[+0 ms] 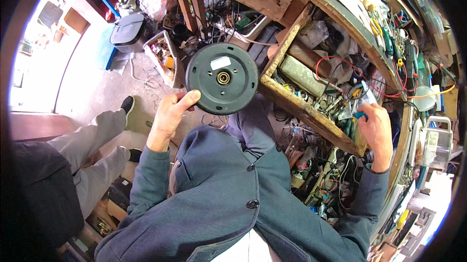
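In my left hand (168,118) is a round black disc (202,77), gripped at its lower left rim with the thumb on top. A brass-coloured ring hub sits at the disc's centre, with several slots round the edge and a white label above the hub. My right hand (376,130) is over the right end of an open wooden drawer (311,111), its fingers closed together. A bit of blue (360,114) shows at those fingertips, too little to name. Around it in the drawer lie pliers-like hand tools, metal parts and a red wire (335,58).
The cluttered workbench (389,62) curves along the right, with screwdrivers and cables on it. Below the drawer are heaped wires and parts (335,179). A box of scraps (165,60) and a black bin (129,31) stand on the floor. Another person's legs (99,138) are at left.
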`<state>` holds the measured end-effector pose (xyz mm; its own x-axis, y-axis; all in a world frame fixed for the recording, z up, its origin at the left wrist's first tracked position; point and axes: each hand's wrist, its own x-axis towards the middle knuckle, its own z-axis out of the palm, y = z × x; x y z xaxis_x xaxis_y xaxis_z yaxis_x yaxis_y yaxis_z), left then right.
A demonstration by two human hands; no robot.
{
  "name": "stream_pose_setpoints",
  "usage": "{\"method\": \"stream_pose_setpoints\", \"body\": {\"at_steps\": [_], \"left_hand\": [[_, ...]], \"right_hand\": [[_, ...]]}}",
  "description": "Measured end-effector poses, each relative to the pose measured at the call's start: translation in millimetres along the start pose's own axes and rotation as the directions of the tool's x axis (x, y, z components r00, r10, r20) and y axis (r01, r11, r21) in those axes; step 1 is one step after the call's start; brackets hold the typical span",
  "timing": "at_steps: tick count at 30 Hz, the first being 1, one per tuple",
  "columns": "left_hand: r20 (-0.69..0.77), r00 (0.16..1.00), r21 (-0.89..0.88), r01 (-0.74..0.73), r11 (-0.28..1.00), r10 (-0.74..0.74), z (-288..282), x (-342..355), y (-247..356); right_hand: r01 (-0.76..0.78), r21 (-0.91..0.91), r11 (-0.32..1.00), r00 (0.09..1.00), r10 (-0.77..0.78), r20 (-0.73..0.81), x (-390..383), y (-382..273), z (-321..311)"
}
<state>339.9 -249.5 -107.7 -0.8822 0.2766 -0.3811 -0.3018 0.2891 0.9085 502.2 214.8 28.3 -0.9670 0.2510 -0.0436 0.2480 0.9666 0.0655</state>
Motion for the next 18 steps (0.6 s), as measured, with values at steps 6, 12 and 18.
{"method": "stream_pose_setpoints", "body": {"at_steps": [6, 12, 18], "left_hand": [[-0.005, 1.000, 0.010, -0.026, 1.000, 0.026, 1, -1, 1], [-0.010, 1.000, 0.014, -0.029, 0.999, 0.029, 1, -1, -5], [-0.037, 0.998, -0.004, -0.052, 0.999, 0.052, 1, -1, -7]], "right_hand": [[0.178, 0.668, 0.723, 0.972, -0.022, -0.236, 25, -82, -7], [0.513, 0.670, 0.537, 0.838, -0.142, -0.528, 63, -179, 38], [0.524, 0.719, 0.456, 0.839, -0.130, -0.528, 77, -206, 49]]}}
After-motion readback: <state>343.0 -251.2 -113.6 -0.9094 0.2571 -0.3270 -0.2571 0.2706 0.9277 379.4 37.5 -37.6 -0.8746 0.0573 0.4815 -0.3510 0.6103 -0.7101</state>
